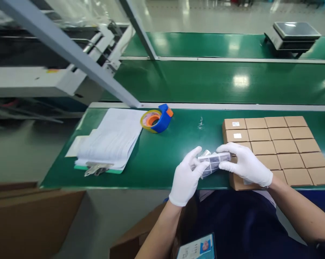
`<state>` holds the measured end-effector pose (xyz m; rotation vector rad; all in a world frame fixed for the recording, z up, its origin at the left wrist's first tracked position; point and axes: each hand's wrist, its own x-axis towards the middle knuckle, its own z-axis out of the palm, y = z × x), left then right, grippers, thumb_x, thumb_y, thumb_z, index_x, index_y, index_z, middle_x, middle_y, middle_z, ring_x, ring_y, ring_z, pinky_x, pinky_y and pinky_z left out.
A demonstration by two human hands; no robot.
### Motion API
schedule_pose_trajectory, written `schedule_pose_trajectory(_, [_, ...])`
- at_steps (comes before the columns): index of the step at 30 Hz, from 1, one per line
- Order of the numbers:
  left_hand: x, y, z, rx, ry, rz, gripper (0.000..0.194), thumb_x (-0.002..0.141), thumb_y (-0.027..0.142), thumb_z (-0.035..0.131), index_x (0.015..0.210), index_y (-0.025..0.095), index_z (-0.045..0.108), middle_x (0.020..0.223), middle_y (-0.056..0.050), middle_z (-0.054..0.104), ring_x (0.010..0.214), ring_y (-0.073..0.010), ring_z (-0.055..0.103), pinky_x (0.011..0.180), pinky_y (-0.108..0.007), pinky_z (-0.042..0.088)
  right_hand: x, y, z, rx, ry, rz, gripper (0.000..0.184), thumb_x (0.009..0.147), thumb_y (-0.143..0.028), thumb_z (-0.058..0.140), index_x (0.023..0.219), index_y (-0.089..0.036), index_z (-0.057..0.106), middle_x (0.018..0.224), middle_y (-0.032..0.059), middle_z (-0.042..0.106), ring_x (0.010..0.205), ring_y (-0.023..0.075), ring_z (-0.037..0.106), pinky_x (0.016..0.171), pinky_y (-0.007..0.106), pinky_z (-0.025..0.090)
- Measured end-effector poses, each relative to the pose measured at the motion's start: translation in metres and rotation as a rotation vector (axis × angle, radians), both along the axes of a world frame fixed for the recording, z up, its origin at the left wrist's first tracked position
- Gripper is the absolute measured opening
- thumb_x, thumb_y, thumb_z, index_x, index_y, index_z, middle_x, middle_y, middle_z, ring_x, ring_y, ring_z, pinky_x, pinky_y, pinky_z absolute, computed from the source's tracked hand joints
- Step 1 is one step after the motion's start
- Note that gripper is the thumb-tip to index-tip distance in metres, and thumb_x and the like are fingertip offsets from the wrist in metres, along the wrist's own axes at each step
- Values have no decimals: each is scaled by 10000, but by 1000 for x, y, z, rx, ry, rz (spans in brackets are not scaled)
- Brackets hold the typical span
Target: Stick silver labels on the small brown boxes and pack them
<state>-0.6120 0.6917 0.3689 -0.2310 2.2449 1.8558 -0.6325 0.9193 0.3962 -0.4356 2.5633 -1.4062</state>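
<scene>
Both my hands wear white gloves. Between them is a folded sheet of printed labels [212, 162], grey and divided into small rectangles by pale lines. My left hand [188, 174] pinches its left end between thumb and fingers. At the other end, my right hand [242, 163] grips it with thumb and forefinger. The sheet is above the front part of the green table [162, 154]. Just under and beyond my right hand stands a block of brown cardboard boxes [278, 133] in close rows. Small white stickers [237, 135] show on a couple of boxes at the left.
A blue tape dispenser [163, 120] with a yellow tape roll lies beyond my left hand. Left of it is a clipboard with papers [111, 136]. A grey metal post [97, 72] slants over the left side. A scale [294, 34] stands at the far right.
</scene>
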Motion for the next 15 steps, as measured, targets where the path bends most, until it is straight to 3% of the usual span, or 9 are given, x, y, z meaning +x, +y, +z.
schedule_pose_trajectory(2, [2,-3,2,-67,82,-20,520,877,414,755,1341,187,691,810,-27,741,816,-213,719,862,-349,597,2,-4,1,6,-13,20,210,934,-334,701,1124,-244,710,1089,37,770,968,216,727,877,347,577])
schedule_pose_trajectory(6, [2,-5,15,-126,241,-78,296,827,316,813,1106,218,793,1073,-57,774,969,-222,723,929,-329,577,5,-11,3,-19,-31,42,154,963,-321,657,1084,-251,720,1003,17,777,902,200,731,860,331,576])
schedule_pose_trajectory(9, [1,-3,21,-77,237,-119,148,862,293,785,989,222,813,1007,-47,783,941,-212,731,918,-309,577,7,-13,2,-22,40,34,158,966,-327,657,1093,-257,718,1043,26,765,937,202,718,886,333,560])
schedule_pose_trajectory(15, [0,0,17,-44,212,-147,122,868,290,767,954,223,820,1012,-39,804,958,-217,743,943,-301,567,8,-11,0,-39,14,4,101,969,-307,640,1014,-240,700,983,14,745,884,182,680,839,310,528])
